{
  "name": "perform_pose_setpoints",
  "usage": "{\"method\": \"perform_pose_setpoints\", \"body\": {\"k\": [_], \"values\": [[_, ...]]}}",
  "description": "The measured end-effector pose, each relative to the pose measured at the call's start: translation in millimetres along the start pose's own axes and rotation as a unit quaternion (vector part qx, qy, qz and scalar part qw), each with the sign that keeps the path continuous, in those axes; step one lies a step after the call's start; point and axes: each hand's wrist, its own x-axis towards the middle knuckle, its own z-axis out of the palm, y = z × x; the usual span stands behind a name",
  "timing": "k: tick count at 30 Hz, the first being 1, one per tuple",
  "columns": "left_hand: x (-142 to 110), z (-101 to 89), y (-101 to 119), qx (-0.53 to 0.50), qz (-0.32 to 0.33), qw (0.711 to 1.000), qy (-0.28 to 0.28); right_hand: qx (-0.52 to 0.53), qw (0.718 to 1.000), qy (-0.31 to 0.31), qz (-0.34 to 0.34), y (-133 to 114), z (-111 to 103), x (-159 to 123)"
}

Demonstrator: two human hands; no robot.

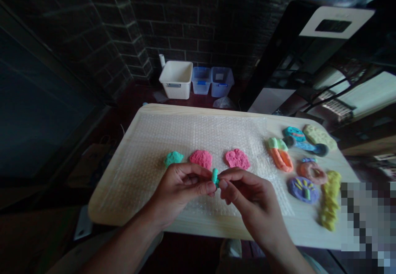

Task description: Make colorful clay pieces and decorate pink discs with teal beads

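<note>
Both hands meet over the front middle of the table. A small piece of green modelling clay (pixel 214 176) is pinched between the fingertips of my left hand (pixel 182 183) and my right hand (pixel 250 189). Behind my left hand lies a larger green clay lump (pixel 173 158). A pink clay lump (pixel 201 158) sits just beyond the left fingers, and a second pink lump (pixel 237 158) is beyond the right hand. All three lumps rest on bubble wrap (pixel 161 134).
On the table's right (pixel 318 239) are several clay shapes: an orange and green loop (pixel 280 155), a blue dumbbell shape (pixel 306 145), a purple disc (pixel 303 190) and a yellow strip (pixel 331 202). Bins (pixel 176 78) stand on the floor behind; a water dispenser (pixel 278 59) is at the right.
</note>
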Motion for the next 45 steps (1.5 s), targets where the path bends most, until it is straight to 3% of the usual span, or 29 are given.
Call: {"method": "perform_pose_setpoints", "body": {"k": [17, 24, 33, 45], "values": [[1.6, 0.3, 0.0, -0.004, -0.001, 1.0, -0.003, 0.007, 1.0, -0.003, -0.007, -1.6, 1.3, -0.1], [1.6, -0.5, -0.9, -0.01, -0.007, 1.0, 0.016, 0.039, 0.999, 0.024, 0.021, 1.7, -2.0, -1.5], [3.0, 0.2, 1.6, -0.049, -0.021, 0.998, 0.017, -0.061, 0.994, 0.002, -0.087, 2.3, -7.0, -0.5], [1.8, 0.7, 1.1, -0.07, -0.044, 0.996, 0.019, -0.082, 0.992, -0.013, -0.098, 3.3, -7.2, 0.2]]}}
